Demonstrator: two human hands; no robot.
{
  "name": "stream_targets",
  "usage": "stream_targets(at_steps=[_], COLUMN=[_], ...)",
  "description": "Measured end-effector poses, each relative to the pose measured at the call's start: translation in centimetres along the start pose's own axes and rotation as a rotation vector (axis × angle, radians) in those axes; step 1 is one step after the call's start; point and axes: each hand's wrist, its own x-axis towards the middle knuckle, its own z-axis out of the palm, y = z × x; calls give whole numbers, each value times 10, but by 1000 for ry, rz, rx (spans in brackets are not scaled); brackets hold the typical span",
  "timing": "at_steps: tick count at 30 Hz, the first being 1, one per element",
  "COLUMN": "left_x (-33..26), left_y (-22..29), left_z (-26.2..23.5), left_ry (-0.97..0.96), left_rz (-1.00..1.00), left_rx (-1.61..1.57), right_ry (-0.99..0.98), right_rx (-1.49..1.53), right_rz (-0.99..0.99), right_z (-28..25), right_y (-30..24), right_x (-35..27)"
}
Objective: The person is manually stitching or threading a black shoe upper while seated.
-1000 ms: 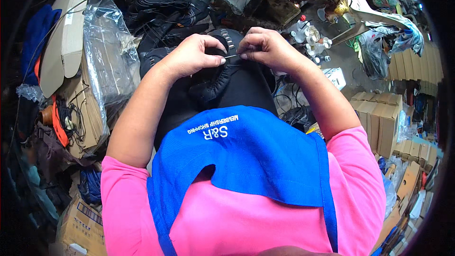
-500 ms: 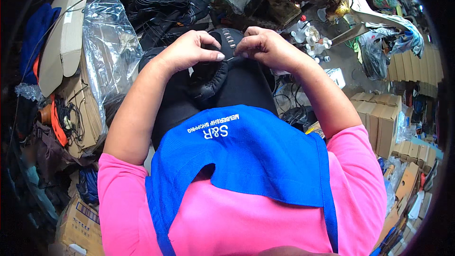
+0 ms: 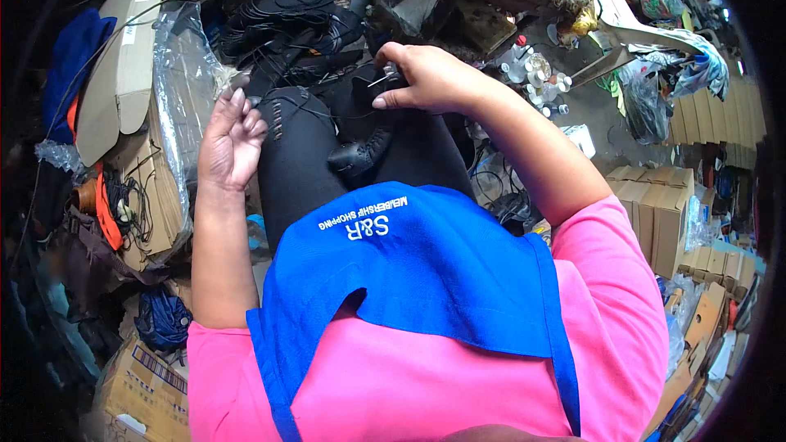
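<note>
A black shoe-like piece with a puffy, wrinkled edge (image 3: 360, 154) lies in my lap between my thighs. Over its far end bends my right hand (image 3: 426, 78), its thumb and fingers closed around a thin metal needle (image 3: 378, 81) whose shaft sticks out to the left. My left hand (image 3: 232, 135) is raised by my left knee, well apart from the black piece. Its fingers are curled and its fingertips pinch something small that I cannot make out. A thin dark thread (image 3: 307, 106) crosses above my left thigh. A row of light marks (image 3: 277, 119) shows near that knee.
Beyond my knees lies a heap of black cords (image 3: 282, 20). Flattened cardboard (image 3: 123, 65) and clear plastic sheeting (image 3: 184, 90) stand at the left. Small white bottles (image 3: 536, 74) cluster at the far right, with cardboard boxes (image 3: 655, 213) nearer.
My left hand has left the black piece and swung left, up beside my left knee. My right hand stays near the piece, shifted slightly left, with the needle now plainly showing.
</note>
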Motion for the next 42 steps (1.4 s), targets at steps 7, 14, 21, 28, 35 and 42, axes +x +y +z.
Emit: stream_targets(at_steps=[7, 14, 21, 28, 35, 42], left_x=[-25, -30, -28, -18, -6, 14], left_y=[-33, -58, -52, -66, -70, -51], left_z=[36, 70, 76, 80, 88, 82], left_ry=[-339, -546, -560, -605, -643, -600], left_rz=[547, 435, 443, 182, 218, 217], left_rx=[1519, 1977, 2059, 2026, 1929, 1705], right_ry=[-92, 59, 205, 183, -8, 36], right_rx=[150, 8, -83, 285, 684, 591], right_rz=[17, 146, 228, 283, 253, 277], right_z=[17, 23, 16, 54, 51, 51], right_y=[24, 6, -20, 36, 74, 71], right_x=[9, -4, -25, -6, -4, 5])
